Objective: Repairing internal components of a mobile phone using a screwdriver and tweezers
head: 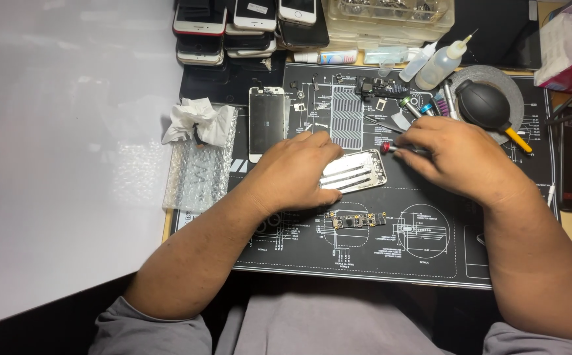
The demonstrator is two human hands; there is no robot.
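Nearest the person, on the black work mat [378, 263] printed with white diagrams, lies a small circuit board [358, 221], loose and just below the hands. Above it the left hand [296, 172] presses flat on the silvery phone housing [358, 172], fingers spread and curled over its left part to pin it to the bench; it grips nothing else. The right hand [453, 156] is closed around a red-tipped screwdriver [387, 148], whose tip points at the housing's upper right corner, touching or nearly so. By the look of it, the step in hand is working a screw at that corner; the next move would call for a steady, square seating of the tip while the left hand keeps the shell from sliding. The housing lies flat and tilted, its bright metal striped by reflections, with small parts along its right edge. Farther off sit a detached screen panel [265, 121], crumpled tissue [194, 121] on bubble wrap, a black rubber air blower [484, 104], small squeeze bottles [438, 64] and stacked phones [246, 26].
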